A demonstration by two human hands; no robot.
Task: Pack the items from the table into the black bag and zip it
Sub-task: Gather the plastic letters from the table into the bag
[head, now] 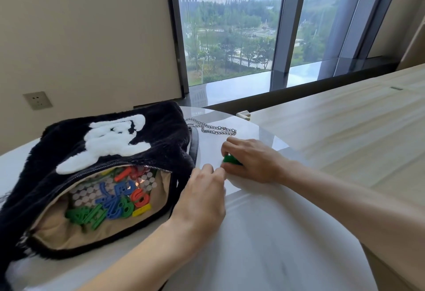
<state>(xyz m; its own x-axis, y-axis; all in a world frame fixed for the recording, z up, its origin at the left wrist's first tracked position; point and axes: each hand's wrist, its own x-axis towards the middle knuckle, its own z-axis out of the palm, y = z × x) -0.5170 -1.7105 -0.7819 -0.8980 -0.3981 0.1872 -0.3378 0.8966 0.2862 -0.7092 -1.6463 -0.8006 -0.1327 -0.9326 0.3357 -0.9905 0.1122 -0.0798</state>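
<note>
A fluffy black bag with a white patch lies on the white round table, its zip open. Inside, on the beige lining, lie several coloured plastic letters and numbers and a dotted clear sheet. My right hand rests on the table to the right of the bag, fingers closed on a small green piece. My left hand sits at the bag's right edge, fingers curled, nothing visible in it.
The bag's silver chain and black strap trail on the table behind my right hand. A bed stands to the right. A window and a wall socket are behind.
</note>
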